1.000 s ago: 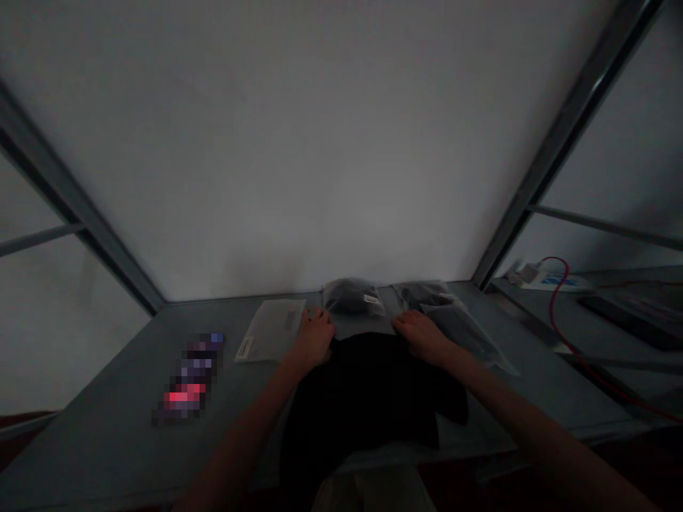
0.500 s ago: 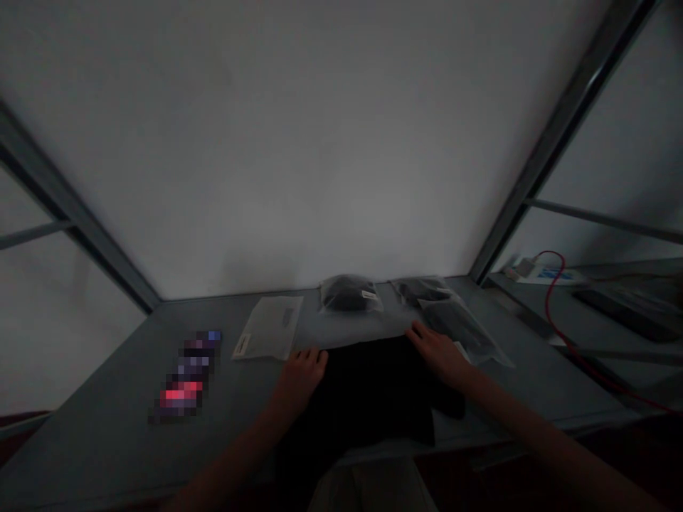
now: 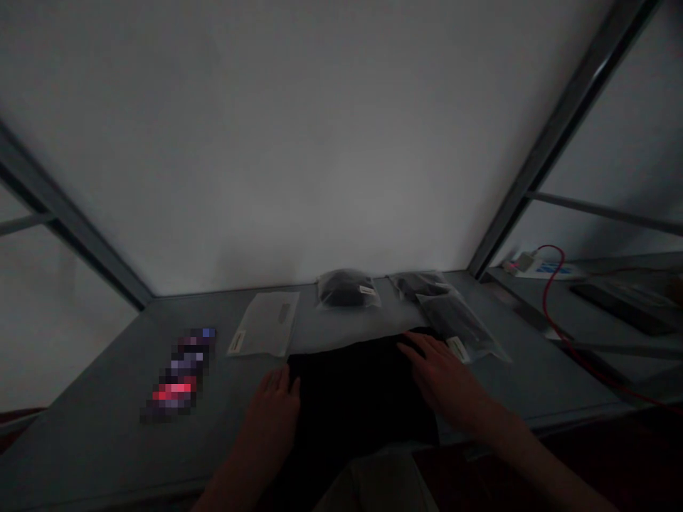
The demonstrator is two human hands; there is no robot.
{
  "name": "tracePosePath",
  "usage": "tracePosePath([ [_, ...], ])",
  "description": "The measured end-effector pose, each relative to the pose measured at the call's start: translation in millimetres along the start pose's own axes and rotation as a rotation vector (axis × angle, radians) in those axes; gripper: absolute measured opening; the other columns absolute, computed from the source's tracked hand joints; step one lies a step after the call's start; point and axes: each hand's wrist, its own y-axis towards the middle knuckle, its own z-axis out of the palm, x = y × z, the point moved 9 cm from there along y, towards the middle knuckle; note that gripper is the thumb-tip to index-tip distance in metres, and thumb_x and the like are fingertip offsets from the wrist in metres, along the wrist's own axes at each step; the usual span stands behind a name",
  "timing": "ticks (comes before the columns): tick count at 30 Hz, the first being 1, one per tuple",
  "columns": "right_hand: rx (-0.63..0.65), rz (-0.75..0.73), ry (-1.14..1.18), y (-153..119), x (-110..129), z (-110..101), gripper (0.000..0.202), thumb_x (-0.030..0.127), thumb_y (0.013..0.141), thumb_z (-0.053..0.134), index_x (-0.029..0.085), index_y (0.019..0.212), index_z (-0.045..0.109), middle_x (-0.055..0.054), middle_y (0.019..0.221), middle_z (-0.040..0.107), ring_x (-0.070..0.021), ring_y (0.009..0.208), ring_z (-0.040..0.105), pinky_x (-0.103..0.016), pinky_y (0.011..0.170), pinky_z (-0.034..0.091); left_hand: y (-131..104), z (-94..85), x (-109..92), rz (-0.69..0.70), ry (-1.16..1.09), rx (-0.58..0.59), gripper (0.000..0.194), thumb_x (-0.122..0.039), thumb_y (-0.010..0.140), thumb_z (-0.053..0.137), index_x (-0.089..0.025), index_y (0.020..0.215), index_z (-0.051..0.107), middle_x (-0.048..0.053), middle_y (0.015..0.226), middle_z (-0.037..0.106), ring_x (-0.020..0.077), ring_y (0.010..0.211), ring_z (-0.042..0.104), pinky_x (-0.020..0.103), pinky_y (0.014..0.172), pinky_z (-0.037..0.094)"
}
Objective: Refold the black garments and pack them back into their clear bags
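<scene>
A piece of black cloth (image 3: 357, 398), too dark to show what garment it may be, lies across the table and hangs over its front edge. At its left edge my left hand (image 3: 274, 405) has its fingers curled and pinches the fabric. My right hand (image 3: 440, 370) rests on the upper right part of the cloth, fingers stretched out and slightly apart. Behind that hand lies a clear bag with dark contents (image 3: 462, 327), a white label near its lower corner. A flat, pale frosted bag (image 3: 267, 323) is beyond my left hand.
At the back of the grey table (image 3: 107, 441) sit a bulging bag (image 3: 348, 289) and another bag (image 3: 421, 284), both with dark contents. A pixelated phone-like object (image 3: 181, 373) lies left. On the right shelf are a red cable (image 3: 549, 306) and a dark flat object (image 3: 622, 309).
My left hand has moved left and toward me, with the cloth's top edge now spread wider. My right hand has shifted slightly and flattened onto the cloth.
</scene>
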Motion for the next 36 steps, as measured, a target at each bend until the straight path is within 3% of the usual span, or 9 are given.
tracePosePath([
  [3,-0.042,-0.064,0.132,5.3,27.8,3.4,0.043,0.026,0.095,0.044,0.02,0.137,0.05,-0.014,0.151,0.039,-0.0308,0.138,0.037,-0.053,0.11,0.037,1.3,-26.5,-9.0,0.011,-0.191,-0.133,0.041,-0.018,0.086,0.048,-0.015,0.125,0.062,0.015,0.129,0.062,0.0272,0.115,0.062,0.043,0.097,0.052],
  [6,0.012,-0.074,0.173,8.5,36.7,28.8,0.054,0.042,0.097,0.045,0.02,0.146,0.039,-0.015,0.155,0.031,-0.0316,0.144,0.025,-0.056,0.113,0.031,15.4,-41.2,-23.6,0.045,-0.352,-0.256,0.039,-0.025,0.096,0.039,-0.02,0.131,0.056,0.009,0.134,0.059,0.0211,0.12,0.059,0.038,0.1,0.051],
  [11,0.038,0.028,0.113,1.7,3.0,64.6,0.06,0.05,0.096,0.042,0.021,0.149,0.034,-0.015,0.155,0.032,-0.0324,0.145,0.02,-0.06,0.114,0.024,28.8,8.6,-44.0,0.19,-0.372,-0.097,0.044,-0.026,0.097,0.042,-0.019,0.141,0.045,0.009,0.148,0.044,0.0229,0.138,0.038,0.044,0.111,0.039],
  [13,0.01,0.108,0.078,-2.9,-18.9,64.5,0.061,0.052,0.095,0.042,0.02,0.147,0.037,-0.017,0.154,0.032,-0.0342,0.145,0.02,-0.063,0.113,0.021,22.2,25.4,-37.1,0.181,-0.367,-0.086,0.049,-0.029,0.098,0.042,-0.022,0.146,0.036,0.008,0.153,0.036,0.0223,0.142,0.03,0.046,0.114,0.035],
  [16,0.022,0.132,0.094,-11.9,-29.7,54.1,0.06,0.048,0.096,0.042,0.017,0.147,0.037,-0.019,0.153,0.033,-0.0335,0.144,0.022,-0.064,0.113,0.02,4.1,30.1,-24.9,0.162,-0.349,-0.115,0.05,-0.031,0.099,0.039,-0.027,0.149,0.03,0.007,0.156,0.03,0.022,0.144,0.026,0.047,0.114,0.035],
  [20,0.032,0.025,0.197,-35.8,2.9,24.0,0.067,0.043,0.092,0.053,0.021,0.151,0.029,-0.015,0.158,0.024,-0.034,0.146,0.017,-0.066,0.114,0.016,-27.5,12.1,-27.2,0.19,-0.325,-0.157,0.066,-0.043,0.094,0.05,-0.027,0.151,0.023,0.01,0.157,0.027,0.0273,0.143,0.028,0.05,0.108,0.041],
  [23,0.219,-0.126,0.351,-61.5,40.3,25.8,0.081,0.037,0.081,0.068,0.031,0.151,0.028,-0.008,0.158,0.024,-0.0343,0.145,0.017,-0.06,0.113,0.029,-49.1,1.4,-44.2,0.287,-0.296,-0.187,0.093,-0.051,0.08,0.065,-0.024,0.153,0.016,0.015,0.156,0.026,0.0351,0.142,0.029,0.055,0.105,0.042],
  [29,0.278,-0.057,0.365,-80.0,34.2,45.3,0.071,0.006,0.081,0.055,0.035,0.145,0.041,-0.005,0.153,0.036,-0.0303,0.14,0.034,-0.053,0.109,0.04,-76.1,7.4,-57.0,0.47,-0.181,-0.3,0.078,-0.012,0.081,0.058,-0.032,0.15,0.027,0.011,0.147,0.044,0.0295,0.136,0.042,0.047,0.103,0.047],
  [36,0.196,-0.017,0.41,-66.4,24.3,31.3,0.038,0.015,0.092,0.049,0.027,0.126,0.06,-0.006,0.139,0.056,-0.0261,0.131,0.048,-0.046,0.105,0.046,-84.8,-0.3,-16.2,0.331,-0.566,-0.386,0.055,-0.013,0.082,0.052,-0.031,0.134,0.05,0.004,0.119,0.07,0.0168,0.106,0.067,0.026,0.088,0.057],
])
